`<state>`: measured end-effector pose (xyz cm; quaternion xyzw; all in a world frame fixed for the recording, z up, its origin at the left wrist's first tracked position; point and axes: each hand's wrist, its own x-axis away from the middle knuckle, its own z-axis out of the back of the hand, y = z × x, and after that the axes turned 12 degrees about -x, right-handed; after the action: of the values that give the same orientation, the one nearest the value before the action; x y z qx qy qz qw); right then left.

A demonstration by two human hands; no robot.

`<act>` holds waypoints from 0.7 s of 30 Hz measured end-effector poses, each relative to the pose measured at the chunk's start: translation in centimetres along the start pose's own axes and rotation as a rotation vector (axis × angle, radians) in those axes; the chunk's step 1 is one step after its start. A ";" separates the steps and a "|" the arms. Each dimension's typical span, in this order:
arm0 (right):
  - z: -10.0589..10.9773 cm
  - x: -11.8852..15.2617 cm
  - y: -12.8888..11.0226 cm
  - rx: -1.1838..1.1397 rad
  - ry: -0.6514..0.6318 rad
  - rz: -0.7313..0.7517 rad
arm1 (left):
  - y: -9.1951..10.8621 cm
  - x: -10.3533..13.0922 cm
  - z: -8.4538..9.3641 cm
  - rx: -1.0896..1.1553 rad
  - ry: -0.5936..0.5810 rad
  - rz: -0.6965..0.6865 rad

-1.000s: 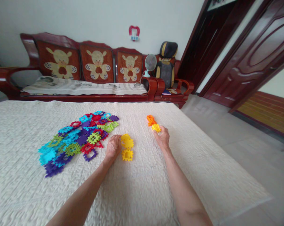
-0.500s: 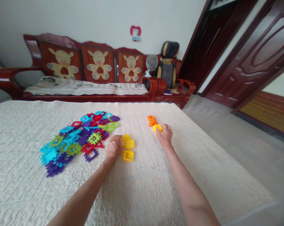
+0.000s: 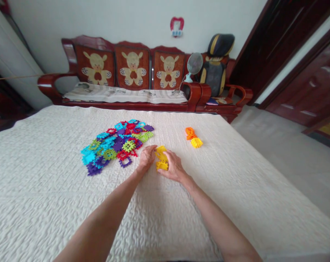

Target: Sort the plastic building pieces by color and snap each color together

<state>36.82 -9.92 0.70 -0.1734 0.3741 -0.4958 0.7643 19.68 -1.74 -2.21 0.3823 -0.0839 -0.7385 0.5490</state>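
Two yellow interlocking plastic tiles point(image 3: 162, 155) lie on the cream quilted cover between my hands. At their left edge is my left hand point(image 3: 148, 157), its fingers pinched together on the upper tile. My right hand point(image 3: 175, 166) curls around their right side, with one finger at the upper tile and another at the lower tile's near edge; it partly hides them. Farther right, a yellow tile point(image 3: 196, 142) touches a small group of orange tiles point(image 3: 190, 133). Left of my hands spreads a loose pile of blue, purple, red and green tiles point(image 3: 117, 146).
The cream quilted cover point(image 3: 225, 196) lies over the wide surface in front of me. Beyond its far edge stands a wooden sofa point(image 3: 193, 95) with bear-patterned cushions. A small fan point(image 3: 194, 64) and a massage seat pad point(image 3: 214, 77) are at the back right.
My right hand has let go of the yellow tile beside the orange ones and come left to the two yellow tiles. My left hand stays beside them. The view has shifted left.
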 end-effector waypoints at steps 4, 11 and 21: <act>-0.3 0.1 0.0 -0.022 0.045 -0.013 | 0.3 0.0 0.4 0.041 -0.066 -0.037; 0.1 0.2 1.3 -0.134 0.220 -0.016 | 0.3 -0.2 0.4 0.021 -0.093 -0.047; 1.6 0.0 2.9 -0.218 0.333 -0.241 | 0.5 -0.2 0.5 0.003 -0.099 -0.064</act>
<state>39.85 -8.78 -0.14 -0.2142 0.5232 -0.5617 0.6040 19.73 -1.87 -1.53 0.3486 -0.0997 -0.7737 0.5196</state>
